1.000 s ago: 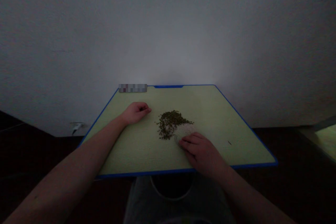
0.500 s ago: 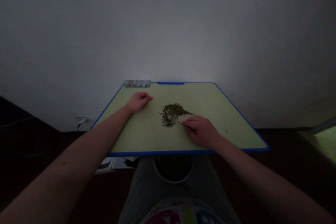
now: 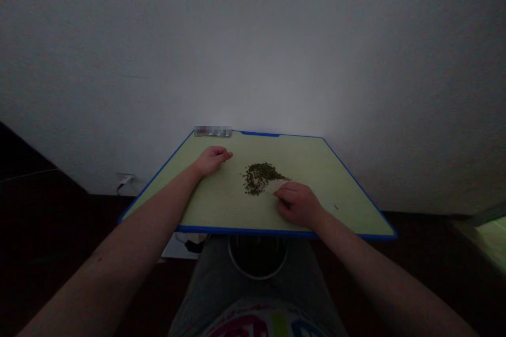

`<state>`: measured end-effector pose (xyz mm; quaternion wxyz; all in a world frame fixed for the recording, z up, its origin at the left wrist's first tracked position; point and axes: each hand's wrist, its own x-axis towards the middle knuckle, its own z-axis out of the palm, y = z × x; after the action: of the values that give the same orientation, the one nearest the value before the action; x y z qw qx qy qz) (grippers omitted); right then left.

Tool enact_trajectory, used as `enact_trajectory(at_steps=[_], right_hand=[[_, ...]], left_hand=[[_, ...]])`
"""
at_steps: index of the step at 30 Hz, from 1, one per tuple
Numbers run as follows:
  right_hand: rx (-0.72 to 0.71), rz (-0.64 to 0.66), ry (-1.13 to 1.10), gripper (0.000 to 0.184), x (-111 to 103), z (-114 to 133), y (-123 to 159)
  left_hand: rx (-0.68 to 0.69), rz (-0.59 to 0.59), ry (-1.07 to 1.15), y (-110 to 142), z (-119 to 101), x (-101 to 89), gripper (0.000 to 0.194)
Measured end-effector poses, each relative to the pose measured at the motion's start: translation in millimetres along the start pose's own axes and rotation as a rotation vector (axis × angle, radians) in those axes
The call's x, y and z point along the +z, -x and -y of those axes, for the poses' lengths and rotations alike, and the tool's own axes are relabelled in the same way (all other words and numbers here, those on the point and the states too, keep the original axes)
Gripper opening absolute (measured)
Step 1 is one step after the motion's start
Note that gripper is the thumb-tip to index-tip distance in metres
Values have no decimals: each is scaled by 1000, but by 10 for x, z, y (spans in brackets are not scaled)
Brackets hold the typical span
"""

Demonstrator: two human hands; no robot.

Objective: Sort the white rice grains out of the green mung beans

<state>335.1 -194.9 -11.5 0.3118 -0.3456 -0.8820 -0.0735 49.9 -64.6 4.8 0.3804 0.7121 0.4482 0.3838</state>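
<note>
Pale patch (image 3: 276, 185) by right hand (image 3: 297, 203): indistinct; label (image 3: 212, 131) blurred.

- One view only: head-worn camera, looking forward and down from above the person's lap.
- Faces a pale wall (image 3: 253, 37), which fills the upper half of the frame.
- Worktop (image 3: 221, 205) sits mid-frame at arm's reach, its far edge against the wall.
- Both forearms enter from the bottom corners; lap at bottom centre.
- Dim light; edges dark.
</note>
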Motion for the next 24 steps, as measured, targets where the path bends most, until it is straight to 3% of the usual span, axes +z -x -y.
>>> enact_trajectory(at_steps=[4, 7, 10, 13, 19, 24], right_hand=[[52, 63, 2, 22, -9, -4, -23], [60, 75, -8, 22, -11, -9, -27], [70, 81, -4, 22, -14, -16, -21], [85, 62, -4, 23, -18, -22, -14], [109, 53, -53, 24, -22, -36, -17], [112, 51, -81, 23, -22, -60, -9]], left_hand=[[-64, 193, 601, 20, -9, -21, 38], [-139, 292, 828, 50, -9, -74, 36], [-173, 318, 943, 83, -18, -107, 34], [-159, 267, 962, 109, -27, -93, 34], [-152, -12, 832, 116, -32, 7, 41], [-193, -78, 844, 88, -69, 103, 35]])
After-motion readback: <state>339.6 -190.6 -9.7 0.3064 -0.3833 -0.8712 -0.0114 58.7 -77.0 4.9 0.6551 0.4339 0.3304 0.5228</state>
